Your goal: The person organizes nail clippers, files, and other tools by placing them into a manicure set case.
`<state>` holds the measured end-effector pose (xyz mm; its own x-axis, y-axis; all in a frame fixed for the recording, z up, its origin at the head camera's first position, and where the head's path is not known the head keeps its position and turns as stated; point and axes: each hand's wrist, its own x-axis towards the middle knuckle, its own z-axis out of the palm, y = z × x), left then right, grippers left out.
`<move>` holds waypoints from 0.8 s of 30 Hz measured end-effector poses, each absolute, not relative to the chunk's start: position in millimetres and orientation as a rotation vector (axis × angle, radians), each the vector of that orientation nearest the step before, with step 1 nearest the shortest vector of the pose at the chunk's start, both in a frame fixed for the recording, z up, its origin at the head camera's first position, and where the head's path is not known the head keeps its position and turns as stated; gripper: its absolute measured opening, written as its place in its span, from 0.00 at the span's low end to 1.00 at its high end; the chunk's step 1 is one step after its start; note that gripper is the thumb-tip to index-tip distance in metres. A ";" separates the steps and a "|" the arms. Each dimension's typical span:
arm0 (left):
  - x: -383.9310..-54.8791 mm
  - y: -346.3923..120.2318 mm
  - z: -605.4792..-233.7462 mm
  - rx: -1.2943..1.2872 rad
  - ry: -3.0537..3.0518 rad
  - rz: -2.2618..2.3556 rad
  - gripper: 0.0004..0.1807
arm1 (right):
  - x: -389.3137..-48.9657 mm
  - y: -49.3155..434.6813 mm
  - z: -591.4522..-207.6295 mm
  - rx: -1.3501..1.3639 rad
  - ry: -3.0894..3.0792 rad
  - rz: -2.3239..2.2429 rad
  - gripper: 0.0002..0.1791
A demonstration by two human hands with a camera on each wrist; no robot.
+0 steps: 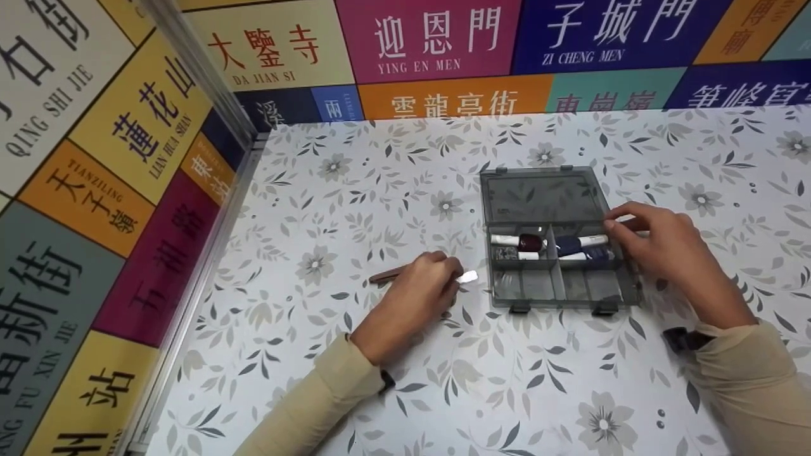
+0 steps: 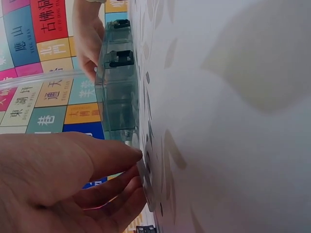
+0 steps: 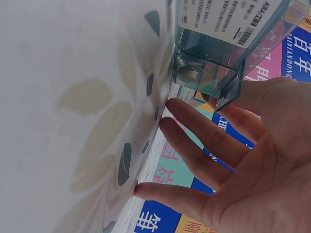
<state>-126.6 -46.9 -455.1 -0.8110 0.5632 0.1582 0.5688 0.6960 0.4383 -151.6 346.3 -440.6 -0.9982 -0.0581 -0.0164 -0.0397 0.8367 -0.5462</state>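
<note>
A clear grey divided storage box [image 1: 561, 304] lies on the table with its lid [image 1: 545, 196] folded back. Its rear compartments hold several small bottles with white caps, among them a dark red one [image 1: 531, 242] and a dark blue one [image 1: 568, 245]. Left of the box, my left hand [image 1: 415, 288] pinches a slim stick-like tool [image 1: 386, 275] with a brown end and a bright pale tip [image 1: 467, 277]. Its exact kind is hidden by the fingers. At the box's right edge near the hinge, thumb and index finger of my right hand [image 1: 671, 253] grip the edge; the other fingers [image 3: 194, 145] extend toward the tabletop.
A floral-patterned cloth [image 1: 355, 190] covers the table. Colourful panels with printed characters [image 1: 431, 38] rise behind it and along its left side. Two dark latches [image 1: 604, 310] stick out from the box's front edge. A printed label [image 3: 228, 22] shows on the box in the right wrist view.
</note>
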 end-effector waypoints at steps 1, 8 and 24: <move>-126.8 -46.8 -455.1 -0.966 -2.869 -0.746 0.07 | -151.6 346.3 -440.6 -0.078 2.979 -0.885 0.22; -126.4 -46.0 -453.6 -1.000 -2.779 -0.739 0.04 | -152.3 347.2 -441.0 -0.070 2.969 -0.892 0.23; -124.1 -40.0 -448.4 -1.013 -2.691 -0.742 0.10 | -152.2 346.1 -440.4 -0.088 3.000 -0.857 0.23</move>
<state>-124.1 -40.0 -448.4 -0.7540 0.5712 0.3244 0.6567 0.6450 0.3908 -152.2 346.1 -440.4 -0.9982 -0.0599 -0.0043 -0.0486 0.8476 -0.5284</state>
